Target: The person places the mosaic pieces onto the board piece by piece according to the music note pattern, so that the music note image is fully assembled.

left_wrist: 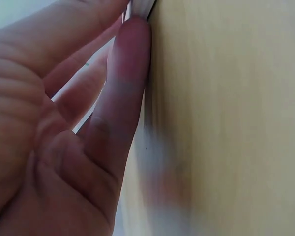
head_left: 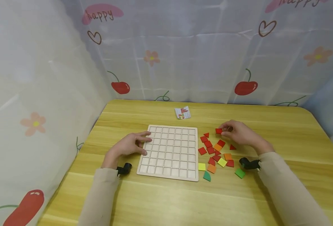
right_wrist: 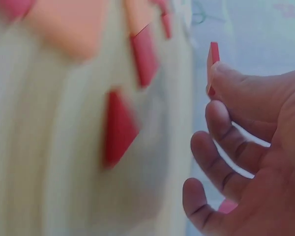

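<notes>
Sleeves: both beige (head_left: 98, 194), cut off by the lower frame edge, the left forearm reaching up and inward, the right one slanting in from the lower right.
Wrist devices: a black one at the left wrist (head_left: 124, 169) and another at the right (head_left: 249, 163), each partly hidden by its cuff.
Green tile: a square (head_left: 240, 173) on the counter (head_left: 161, 201), just beside the right wrist's device.
Left hand: palm turned toward the board, fingers reaching over its left edge, thumb lower down at the same edge; the left hand (head_left: 131, 145) rests there without closing round anything. Its wrist view is blurred, and the fingertips' contact is hard to make out.
Gridded board: flat (head_left: 168, 153), cells unfilled, the left rim partly covered by the fingers.
Loose tiles: red, orange, yellow and teal pieces scattered (head_left: 208, 144) right of the board, some touching; smeared in the right wrist view.
Right hand: bent in from the right (head_left: 240, 131), grasping one red tile (head_left: 218, 131) between thumb and fingers; its other fingers curve loosely. The thumb covers part of the tile.
Picture card: beyond the board (head_left: 182, 112), its printed figure too small to read fully.
Curtain: cherries and flowers behind (head_left: 183, 66), one "happy" cut off above.
</notes>
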### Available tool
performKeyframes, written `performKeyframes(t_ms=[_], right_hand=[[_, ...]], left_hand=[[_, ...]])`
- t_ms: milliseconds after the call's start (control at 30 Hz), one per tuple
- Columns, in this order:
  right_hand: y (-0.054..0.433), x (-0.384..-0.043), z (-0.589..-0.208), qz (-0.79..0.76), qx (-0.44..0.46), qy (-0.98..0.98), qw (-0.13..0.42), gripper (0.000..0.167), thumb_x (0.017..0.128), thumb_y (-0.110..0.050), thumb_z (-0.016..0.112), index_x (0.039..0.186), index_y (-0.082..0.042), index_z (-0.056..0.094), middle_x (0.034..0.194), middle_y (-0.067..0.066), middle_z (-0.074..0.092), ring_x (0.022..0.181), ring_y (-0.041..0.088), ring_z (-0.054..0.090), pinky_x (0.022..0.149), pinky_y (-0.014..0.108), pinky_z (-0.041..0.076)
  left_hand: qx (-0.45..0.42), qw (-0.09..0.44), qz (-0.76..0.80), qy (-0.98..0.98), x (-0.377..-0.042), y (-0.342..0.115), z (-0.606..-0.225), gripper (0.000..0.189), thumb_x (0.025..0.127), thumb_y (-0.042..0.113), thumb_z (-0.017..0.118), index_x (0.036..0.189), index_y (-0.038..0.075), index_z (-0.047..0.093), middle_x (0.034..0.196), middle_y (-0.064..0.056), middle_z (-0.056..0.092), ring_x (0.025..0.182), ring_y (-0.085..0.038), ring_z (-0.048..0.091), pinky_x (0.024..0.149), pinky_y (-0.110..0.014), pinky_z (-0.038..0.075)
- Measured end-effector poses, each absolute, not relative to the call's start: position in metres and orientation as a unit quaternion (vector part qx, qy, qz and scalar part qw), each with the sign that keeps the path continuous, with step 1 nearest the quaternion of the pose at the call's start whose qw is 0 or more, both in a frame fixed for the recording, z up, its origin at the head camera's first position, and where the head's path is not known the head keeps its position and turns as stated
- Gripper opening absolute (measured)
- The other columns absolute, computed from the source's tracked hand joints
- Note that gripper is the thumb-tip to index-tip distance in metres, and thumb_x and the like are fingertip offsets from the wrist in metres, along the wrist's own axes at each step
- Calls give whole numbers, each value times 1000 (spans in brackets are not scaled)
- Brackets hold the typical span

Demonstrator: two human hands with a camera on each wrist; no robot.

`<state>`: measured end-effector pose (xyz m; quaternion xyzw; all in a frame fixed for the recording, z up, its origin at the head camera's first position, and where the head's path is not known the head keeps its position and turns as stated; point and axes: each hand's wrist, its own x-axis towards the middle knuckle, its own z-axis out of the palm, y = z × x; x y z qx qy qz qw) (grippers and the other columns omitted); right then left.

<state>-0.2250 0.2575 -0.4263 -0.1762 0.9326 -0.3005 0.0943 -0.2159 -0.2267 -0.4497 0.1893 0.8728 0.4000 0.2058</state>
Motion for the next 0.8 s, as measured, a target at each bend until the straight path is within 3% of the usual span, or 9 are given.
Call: performKeyframes(t_ms=[67,133,200,267,467,800], right_hand=[[250,-225,-420,-307,-171,932,91,28,102,-16,66,125,-1,68,112,14,69,101,28,61,91,47,50],[241,-226,-415,-312,-164,931,92,29,102,-18,66,127,-2,68,115,14,68,103,30,60,92,47,50],[231,-227,-410,-317,-159,930,93,31,102,-19,66,128,-3,67,116,15,68,105,31,60,92,47,49],[222,-228,-406,-325,-154,928,96,31,103,-19,65,129,-3,67,117,16,67,106,32,59,92,47,49],[194,-231,-402,-344,-135,922,113,32,103,-21,64,131,-5,66,119,15,66,109,32,59,92,45,51],[149,-238,-407,-374,-132,908,133,31,103,-21,64,131,-8,67,122,13,64,111,31,58,87,38,53]], left_hand=[[185,207,408,870,-217,-228,-451,61,79,16,90,136,16,70,162,3,45,85,-25,58,72,-25,45],[182,206,415,867,-218,-230,-453,58,79,16,89,135,17,70,162,2,45,109,-30,63,74,-25,46],[179,204,422,865,-220,-232,-456,56,80,16,89,133,17,72,161,3,47,138,-29,53,78,-24,47],[177,203,429,862,-222,-233,-458,53,81,16,89,132,17,73,160,3,48,155,-24,34,83,-22,47],[166,206,450,853,-225,-236,-462,51,80,16,89,128,17,75,157,7,52,156,-18,32,87,-20,46],[162,193,465,849,-223,-239,-466,43,80,16,90,121,18,79,154,6,55,152,-19,40,84,-19,48]])
